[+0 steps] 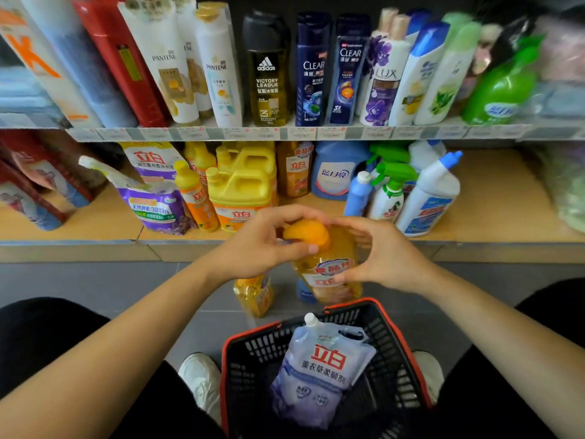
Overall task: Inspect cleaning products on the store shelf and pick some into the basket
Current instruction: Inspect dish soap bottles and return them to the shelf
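The left hand [259, 245] gripped the top of the orange detergent bottle [329, 274], and the right hand [383, 255] clasped its side, near the basket's [390, 343] far rim

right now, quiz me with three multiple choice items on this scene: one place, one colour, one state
1. Where is the basket?
A) between the person's shoes
B) on the lower shelf
C) hung on an arm

2. What colour is the cap of the held bottle?
A) green
B) orange
C) blue

3. How is the bottle held?
A) by one hand only
B) by neither hand
C) by both hands

Answers:
1 A, a white shoe shows on each side of the basket.
2 B, the cap shows orange between the fingers.
3 C, the left hand grips the cap and the right hand grips the body.
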